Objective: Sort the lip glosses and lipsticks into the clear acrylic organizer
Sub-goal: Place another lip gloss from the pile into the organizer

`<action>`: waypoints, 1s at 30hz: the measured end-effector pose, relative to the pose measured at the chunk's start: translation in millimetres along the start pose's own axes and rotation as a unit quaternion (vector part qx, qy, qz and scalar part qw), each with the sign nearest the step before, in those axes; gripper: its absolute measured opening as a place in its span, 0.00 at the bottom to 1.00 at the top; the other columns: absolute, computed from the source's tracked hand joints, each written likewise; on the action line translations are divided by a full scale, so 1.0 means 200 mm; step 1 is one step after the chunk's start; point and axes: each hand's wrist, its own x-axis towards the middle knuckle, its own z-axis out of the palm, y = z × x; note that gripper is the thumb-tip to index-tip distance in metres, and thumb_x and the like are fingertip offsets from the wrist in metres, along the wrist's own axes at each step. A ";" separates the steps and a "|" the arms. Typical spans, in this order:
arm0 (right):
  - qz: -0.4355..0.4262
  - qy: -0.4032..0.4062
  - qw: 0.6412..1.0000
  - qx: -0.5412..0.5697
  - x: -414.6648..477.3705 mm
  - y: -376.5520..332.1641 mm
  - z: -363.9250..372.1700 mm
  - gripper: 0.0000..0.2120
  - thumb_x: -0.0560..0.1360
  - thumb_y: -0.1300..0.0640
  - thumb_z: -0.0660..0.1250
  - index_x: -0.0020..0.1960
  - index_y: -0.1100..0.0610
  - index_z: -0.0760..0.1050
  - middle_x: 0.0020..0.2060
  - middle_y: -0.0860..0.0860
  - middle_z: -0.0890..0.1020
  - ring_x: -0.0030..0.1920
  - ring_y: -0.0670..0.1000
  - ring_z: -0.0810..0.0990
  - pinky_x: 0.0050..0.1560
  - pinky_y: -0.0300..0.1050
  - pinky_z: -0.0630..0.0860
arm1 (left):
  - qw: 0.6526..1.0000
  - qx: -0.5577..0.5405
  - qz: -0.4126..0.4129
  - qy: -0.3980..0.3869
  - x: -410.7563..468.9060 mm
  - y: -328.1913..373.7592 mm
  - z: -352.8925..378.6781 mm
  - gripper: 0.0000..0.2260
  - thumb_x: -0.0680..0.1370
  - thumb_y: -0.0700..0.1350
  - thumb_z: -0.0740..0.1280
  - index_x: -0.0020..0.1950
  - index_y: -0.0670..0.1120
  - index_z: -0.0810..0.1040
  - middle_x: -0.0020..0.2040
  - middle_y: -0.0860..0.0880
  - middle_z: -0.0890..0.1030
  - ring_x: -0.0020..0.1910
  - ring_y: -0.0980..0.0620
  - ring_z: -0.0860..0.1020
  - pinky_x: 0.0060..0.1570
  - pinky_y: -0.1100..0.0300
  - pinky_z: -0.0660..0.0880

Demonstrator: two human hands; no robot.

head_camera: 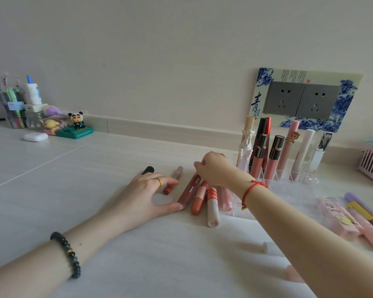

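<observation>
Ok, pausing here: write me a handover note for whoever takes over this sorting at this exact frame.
Left hand: open, flat on the table, thumb against the base of the dark red gloss.
Right hand: over the cap ends of the loose tubes, fingers curled; whether it grips one is hidden.
Done: several upright tubes stand in the clear organizer.
Left: black tube, nude-and-red tube, the dark red gloss, coral gloss and white striped tube lie on the table. A pink tube lies at the organizer's front; in or out, I cannot tell.
</observation>
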 end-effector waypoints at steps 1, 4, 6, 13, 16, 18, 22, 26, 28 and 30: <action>-0.003 0.012 1.000 0.017 -0.01 0.00 -0.01 0.19 0.76 0.56 0.57 0.29 0.63 0.63 0.26 0.56 0.68 0.31 0.58 0.67 0.25 0.41 0.58 | 1.000 0.001 0.002 0.004 0.00 0.00 0.00 0.26 0.65 0.63 0.69 0.60 0.55 0.75 0.54 0.60 0.77 0.56 0.61 0.72 0.58 0.68 0.64; -0.022 0.041 0.995 0.083 -0.03 0.00 -0.03 0.18 0.76 0.55 0.59 0.46 0.71 0.75 0.42 0.65 0.81 0.44 0.64 0.76 0.34 0.47 0.70 | 1.000 -0.004 0.011 0.023 -0.01 0.02 -0.01 0.27 0.65 0.60 0.71 0.62 0.53 0.74 0.51 0.61 0.78 0.53 0.64 0.71 0.59 0.78 0.55; -0.040 0.057 0.985 0.158 -0.06 0.00 -0.05 0.13 0.75 0.54 0.61 0.50 0.65 0.74 0.45 0.61 0.82 0.42 0.60 0.78 0.39 0.47 0.74 | 0.999 -0.021 0.013 0.033 -0.01 0.04 -0.01 0.28 0.66 0.58 0.72 0.64 0.53 0.72 0.48 0.62 0.78 0.50 0.69 0.70 0.60 0.81 0.48; -0.109 0.057 0.912 0.391 -0.24 0.00 -0.20 0.15 0.73 0.63 0.67 0.57 0.55 0.68 0.46 0.57 0.80 0.41 0.56 0.84 0.39 0.50 0.82 | 0.988 -0.107 0.017 0.111 -0.02 0.14 0.00 0.28 0.64 0.48 0.76 0.62 0.57 0.73 0.37 0.68 0.79 0.45 0.57 0.78 0.56 0.70 0.67; -0.142 0.070 0.894 0.420 -0.30 0.00 -0.27 0.16 0.71 0.65 0.68 0.55 0.53 0.68 0.45 0.56 0.79 0.38 0.52 0.83 0.36 0.46 0.82 | 0.980 -0.163 -0.008 0.116 -0.02 0.19 0.01 0.27 0.65 0.47 0.76 0.57 0.68 0.70 0.43 0.64 0.82 0.48 0.52 0.78 0.56 0.61 0.71; -0.160 0.079 0.887 0.427 -0.34 0.02 -0.32 0.17 0.71 0.65 0.69 0.57 0.53 0.70 0.44 0.55 0.80 0.38 0.51 0.83 0.37 0.47 0.82 | 0.969 -0.221 -0.014 0.110 -0.01 0.23 0.01 0.24 0.66 0.45 0.75 0.57 0.65 0.74 0.44 0.62 0.83 0.49 0.55 0.79 0.52 0.62 0.72; -0.188 0.099 0.879 0.427 -0.41 0.05 -0.43 0.17 0.70 0.65 0.69 0.56 0.54 0.72 0.41 0.51 0.80 0.39 0.52 0.84 0.38 0.49 0.82 | 0.942 -0.327 0.014 0.078 0.04 0.32 0.02 0.23 0.68 0.38 0.74 0.55 0.60 0.77 0.46 0.56 0.84 0.49 0.58 0.80 0.48 0.73 0.71; -0.190 0.120 0.871 0.438 -0.46 0.13 -0.55 0.17 0.70 0.66 0.69 0.56 0.54 0.74 0.40 0.51 0.81 0.40 0.52 0.84 0.38 0.48 0.82 | 0.922 -0.375 0.043 0.081 0.15 0.46 0.05 0.19 0.66 0.44 0.73 0.52 0.63 0.78 0.45 0.56 0.84 0.44 0.56 0.81 0.49 0.67 0.75; -0.188 0.137 0.869 0.436 -0.48 0.19 -0.61 0.17 0.69 0.66 0.70 0.57 0.55 0.74 0.41 0.52 0.81 0.41 0.52 0.84 0.38 0.47 0.82 | 0.911 -0.400 0.050 0.086 0.21 0.53 0.06 0.15 0.67 0.45 0.73 0.51 0.61 0.79 0.45 0.56 0.84 0.43 0.55 0.82 0.47 0.67 0.76; -0.183 0.150 0.866 0.441 -0.50 0.24 -0.66 0.18 0.69 0.65 0.70 0.58 0.55 0.74 0.42 0.54 0.82 0.41 0.52 0.84 0.38 0.46 0.82 | 0.901 -0.420 0.054 0.093 0.26 0.61 0.08 0.12 0.69 0.45 0.73 0.49 0.58 0.81 0.45 0.55 0.84 0.44 0.55 0.82 0.47 0.67 0.77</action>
